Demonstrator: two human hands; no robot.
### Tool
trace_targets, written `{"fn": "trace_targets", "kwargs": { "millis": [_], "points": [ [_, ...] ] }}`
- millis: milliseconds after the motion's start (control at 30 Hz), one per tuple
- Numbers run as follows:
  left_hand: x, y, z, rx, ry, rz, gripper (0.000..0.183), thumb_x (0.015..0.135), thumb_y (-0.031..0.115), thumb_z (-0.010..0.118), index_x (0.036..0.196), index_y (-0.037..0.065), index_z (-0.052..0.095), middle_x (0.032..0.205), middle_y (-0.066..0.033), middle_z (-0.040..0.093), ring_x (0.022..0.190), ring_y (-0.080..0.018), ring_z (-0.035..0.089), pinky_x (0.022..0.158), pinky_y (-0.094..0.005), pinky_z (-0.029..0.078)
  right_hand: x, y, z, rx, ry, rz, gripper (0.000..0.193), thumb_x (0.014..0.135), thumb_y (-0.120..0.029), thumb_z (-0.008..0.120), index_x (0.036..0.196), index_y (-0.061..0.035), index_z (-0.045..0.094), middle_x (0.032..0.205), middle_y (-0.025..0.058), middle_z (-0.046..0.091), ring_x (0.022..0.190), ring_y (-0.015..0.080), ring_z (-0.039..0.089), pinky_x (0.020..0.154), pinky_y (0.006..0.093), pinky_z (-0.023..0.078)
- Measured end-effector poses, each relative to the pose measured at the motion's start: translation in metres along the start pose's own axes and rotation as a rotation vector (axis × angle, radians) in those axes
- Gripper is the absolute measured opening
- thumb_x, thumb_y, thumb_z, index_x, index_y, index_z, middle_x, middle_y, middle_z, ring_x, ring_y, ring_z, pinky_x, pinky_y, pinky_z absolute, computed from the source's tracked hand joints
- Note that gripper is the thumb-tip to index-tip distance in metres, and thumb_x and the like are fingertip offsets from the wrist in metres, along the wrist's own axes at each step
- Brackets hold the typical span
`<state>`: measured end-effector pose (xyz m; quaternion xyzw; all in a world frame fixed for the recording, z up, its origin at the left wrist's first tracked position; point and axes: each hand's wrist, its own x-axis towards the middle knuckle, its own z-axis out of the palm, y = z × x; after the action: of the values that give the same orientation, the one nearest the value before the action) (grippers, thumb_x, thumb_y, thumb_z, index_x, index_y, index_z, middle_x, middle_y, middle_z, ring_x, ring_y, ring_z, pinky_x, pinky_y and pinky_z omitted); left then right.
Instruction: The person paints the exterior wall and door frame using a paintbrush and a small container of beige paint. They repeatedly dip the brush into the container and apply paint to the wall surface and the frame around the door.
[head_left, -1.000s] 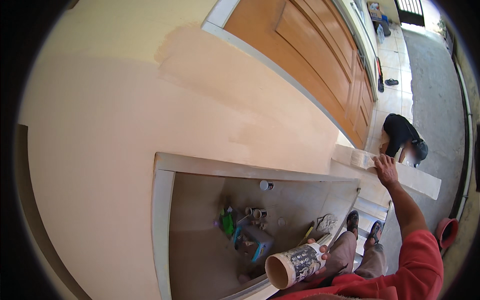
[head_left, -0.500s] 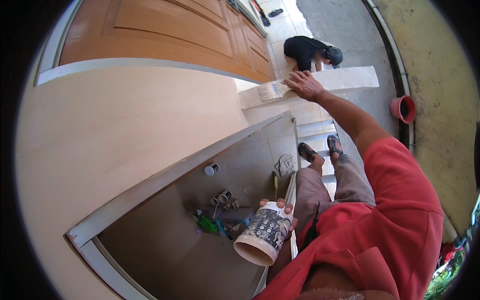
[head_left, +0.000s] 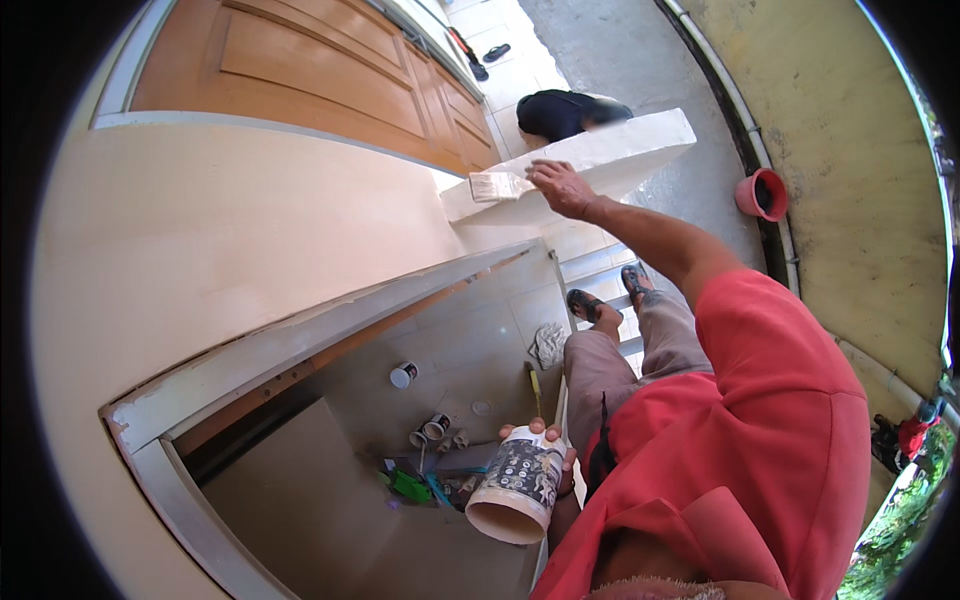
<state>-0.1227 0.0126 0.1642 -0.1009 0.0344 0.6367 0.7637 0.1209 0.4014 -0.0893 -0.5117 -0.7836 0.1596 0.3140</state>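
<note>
A peach wall (head_left: 200, 260) fills the left, a white ledge (head_left: 610, 150) juts from it. The right hand (head_left: 560, 187) grips a brush (head_left: 497, 186) flat on the ledge. The left hand (head_left: 545, 440) clasps a paint can (head_left: 515, 485) by the waist.

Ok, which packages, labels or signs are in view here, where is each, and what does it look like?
Paint tub: held in the left hand, round, cream rim, dark printed label with pale marks wrapped around it.
Green packet: on the floor below, among small pots, flat and bright green.
No signs or screens show.
</note>
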Motion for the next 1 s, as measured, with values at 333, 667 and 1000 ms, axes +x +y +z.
{"fn": "trace_targets", "kwargs": {
  "millis": [333, 667, 1000],
  "points": [
    [0.003, -0.013, 0.004, -0.043, -0.053, -0.017, 0.042, 0.107, 0.038, 0.058, 0.148, 0.031, 0.055, 0.148, -0.017, 0.042, 0.138, -0.0386, 0.04, 0.086, -0.0609, 0.056, -0.178, -0.097, -0.066, 0.422, -0.405, 0.611, 0.018, 0.097, -0.025, 0.072, 0.102, -0.0082, 0.068, 0.081, 0.0234, 0.07, 0.077, 0.048, 0.068, 0.067, 0.055, 0.052],
    [0.009, -0.028, 0.027, -0.081, -0.1, -0.041, 0.041, 0.104, 0.04, 0.06, 0.144, 0.03, 0.061, 0.15, -0.0151, 0.044, 0.141, -0.0358, 0.04, 0.089, -0.0589, 0.054, -0.174, -0.113, -0.134, 0.358, -0.351, 0.599, 0.05, 0.1, -0.051, 0.066, 0.095, -0.0008, 0.066, 0.082, 0.0268, 0.069, 0.084, 0.049, 0.068, 0.073, 0.057, 0.05],
    [0.008, -0.041, 0.043, -0.028, -0.103, 0.018, 0.046, 0.101, 0.044, 0.064, 0.144, 0.028, 0.061, 0.15, -0.0133, 0.046, 0.141, -0.0345, 0.041, 0.089, -0.0571, 0.054, -0.118, -0.092, -0.14, 0.115, -0.241, 0.509, 0.029, 0.097, -0.032, 0.071, 0.097, -0.0041, 0.063, 0.083, 0.0243, 0.069, 0.083, 0.0458, 0.069, 0.072, 0.0577, 0.052]
  ]
}}
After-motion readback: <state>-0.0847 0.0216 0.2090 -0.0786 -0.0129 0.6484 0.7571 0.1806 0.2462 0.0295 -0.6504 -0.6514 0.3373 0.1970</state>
